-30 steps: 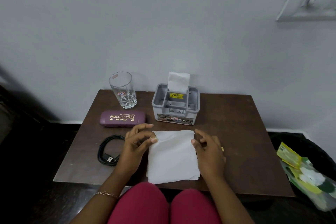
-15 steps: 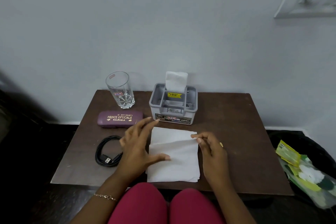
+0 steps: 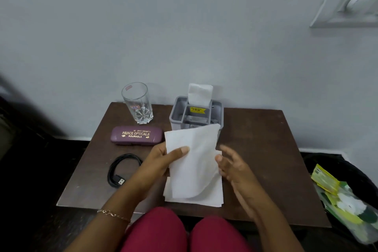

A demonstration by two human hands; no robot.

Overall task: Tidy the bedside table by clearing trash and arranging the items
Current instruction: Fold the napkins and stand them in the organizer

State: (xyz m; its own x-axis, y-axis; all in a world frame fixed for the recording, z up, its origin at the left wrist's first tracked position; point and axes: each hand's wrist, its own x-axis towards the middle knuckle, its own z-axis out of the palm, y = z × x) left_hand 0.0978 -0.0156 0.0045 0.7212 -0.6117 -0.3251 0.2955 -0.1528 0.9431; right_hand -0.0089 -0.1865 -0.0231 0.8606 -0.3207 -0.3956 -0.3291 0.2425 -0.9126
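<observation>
The tissue (image 3: 194, 161) is white and creased, lifted over the table's (image 3: 266, 149) near middle, its lower end draped on a flat white layer; whether that is the same sheet cannot be told; the left hand (image 3: 161, 161) pinches its left edge, thumb in front; the right hand (image 3: 233, 165), blurred, is slack-fingered just beside it, holding nothing; one glass (image 3: 138, 104); one cable (image 3: 120, 170); one holder (image 3: 178, 112) with a yellow tag (image 3: 197, 110) reading "45.00"; one purple case (image 3: 136, 135) reading "PRINCE OPTICALS ROURKELA".

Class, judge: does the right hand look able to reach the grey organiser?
Probably yes: the right hand is open and empty, and only the raised tissue screens the grey organiser at its front.
</observation>
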